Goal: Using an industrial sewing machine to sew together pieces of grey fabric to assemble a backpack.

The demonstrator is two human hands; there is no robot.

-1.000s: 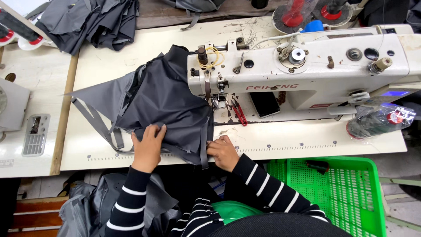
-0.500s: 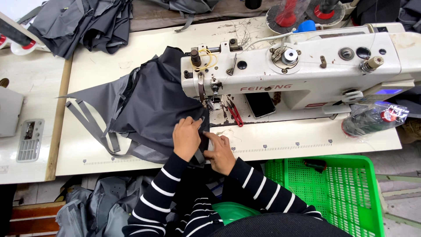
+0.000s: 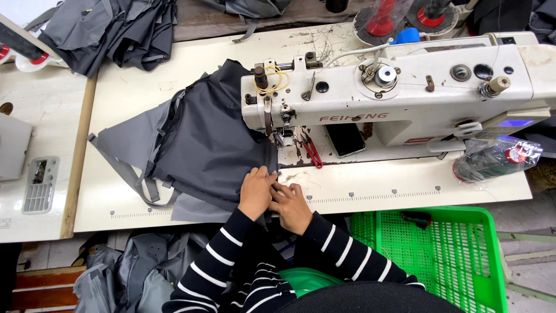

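Note:
A dark grey fabric piece [image 3: 202, 145] with lighter grey straps lies on the cream sewing table [image 3: 133, 87], its right edge under the head of a white sewing machine [image 3: 394, 93]. My left hand [image 3: 256, 190] presses on the fabric's near right corner, just in front of the needle area. My right hand [image 3: 291, 204] lies right beside it, the two hands touching, fingers pinching the fabric's edge at the table's front. Both arms wear black sleeves with white stripes.
Red-handled snips [image 3: 313, 152] and a dark phone [image 3: 345, 139] lie on the machine bed. A green plastic basket [image 3: 452, 255] stands at the lower right. Grey fabric piles sit at the upper left [image 3: 110, 29] and below the table [image 3: 133, 272]. A wrapped thread cone [image 3: 495, 159] lies at right.
My left hand has slid right along the fabric from its middle to its near right corner, meeting my right hand. The fabric has shifted a little with it.

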